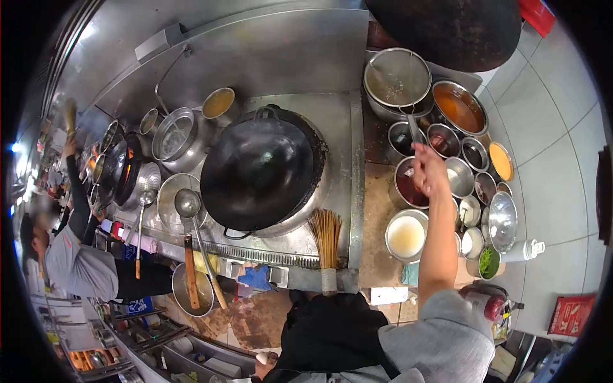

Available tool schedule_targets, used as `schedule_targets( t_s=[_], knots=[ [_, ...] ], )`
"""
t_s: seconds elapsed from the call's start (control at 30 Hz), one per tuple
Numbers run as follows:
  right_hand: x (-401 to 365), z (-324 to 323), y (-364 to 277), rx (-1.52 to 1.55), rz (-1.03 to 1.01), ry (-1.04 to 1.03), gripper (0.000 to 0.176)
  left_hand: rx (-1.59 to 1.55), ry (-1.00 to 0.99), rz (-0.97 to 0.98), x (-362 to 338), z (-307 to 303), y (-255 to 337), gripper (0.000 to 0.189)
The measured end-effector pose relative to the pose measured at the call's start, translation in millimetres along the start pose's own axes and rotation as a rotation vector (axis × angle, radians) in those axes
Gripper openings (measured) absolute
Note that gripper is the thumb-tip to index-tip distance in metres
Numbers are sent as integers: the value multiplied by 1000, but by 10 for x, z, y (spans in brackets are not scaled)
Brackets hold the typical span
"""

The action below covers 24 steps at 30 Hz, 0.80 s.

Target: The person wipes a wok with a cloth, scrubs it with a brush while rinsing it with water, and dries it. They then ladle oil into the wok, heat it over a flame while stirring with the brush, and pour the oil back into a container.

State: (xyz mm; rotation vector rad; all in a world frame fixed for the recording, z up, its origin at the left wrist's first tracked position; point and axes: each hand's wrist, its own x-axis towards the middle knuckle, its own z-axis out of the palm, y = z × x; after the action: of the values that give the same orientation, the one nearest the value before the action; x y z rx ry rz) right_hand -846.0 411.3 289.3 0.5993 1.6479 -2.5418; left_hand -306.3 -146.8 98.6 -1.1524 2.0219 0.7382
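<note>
My right hand (431,170) is stretched out over the steel bowls on the right. Its fingers are curled at the end of the handle of a round mesh strainer (400,75). The strainer rests across a steel pot. Below that hand are a bowl of dark red liquid (408,184) and a bowl of creamy white liquid (407,237). Low at the bottom edge, my left hand (268,365) is closed around a small white thing (262,358) whose kind I cannot make out. A black wok (258,172) sits tilted on the stove in front of me.
A bamboo brush (325,242) stands at the stove's front edge. A ladle (188,204) lies over a steel bowl at left, its handle jutting out. Several sauce bowls and a white squeeze bottle (525,250) crowd the right. A co-worker (76,255) stands at another wok, far left.
</note>
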Motion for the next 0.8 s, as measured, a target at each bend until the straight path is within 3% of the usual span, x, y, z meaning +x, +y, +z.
schedule_targets(
  t_s=[0.1,0.13,0.17,0.2,0.23,0.3,0.33,0.43,0.53,0.6,0.63,0.67,0.73,0.77,0.8],
  knots=[
    [-350,497,80,-228,-51,51,34,-196,48,64,-128,124,2,47],
    [-273,594,166,-449,-155,44,34,-256,58,87,-185,172,-21,43],
    [355,327,638,-985,-661,107,33,-314,67,114,-236,212,-41,39],
    [250,613,560,-1128,-915,134,34,-372,76,143,-273,242,-67,36],
    [304,800,544,-1243,-637,130,38,-373,77,143,-312,184,8,36],
    [587,987,690,-1503,-481,129,40,-164,264,298,-565,-152,610,36],
    [732,1013,765,-1504,-487,116,40,-263,366,292,-577,-147,697,37],
    [889,1145,809,-1564,-374,63,30,-412,285,346,-440,-342,686,41],
    [581,1210,914,-1532,-424,104,30,-604,241,415,-558,-557,918,40],
    [538,1191,1078,-1556,-328,163,35,-383,422,469,-551,-601,891,41],
    [520,1175,1152,-1478,-372,184,36,-497,259,537,73,-374,379,42],
    [441,1167,1181,-1398,-413,210,38,-487,238,558,307,-275,134,42],
    [186,1187,1162,-1419,-409,233,39,-412,12,534,595,-289,-11,40],
    [53,1123,1235,-1363,-552,232,39,-277,161,596,606,-309,-64,36],
    [-94,1039,1295,-1306,-694,234,39,-259,131,632,669,-360,-104,36]
  ],
)
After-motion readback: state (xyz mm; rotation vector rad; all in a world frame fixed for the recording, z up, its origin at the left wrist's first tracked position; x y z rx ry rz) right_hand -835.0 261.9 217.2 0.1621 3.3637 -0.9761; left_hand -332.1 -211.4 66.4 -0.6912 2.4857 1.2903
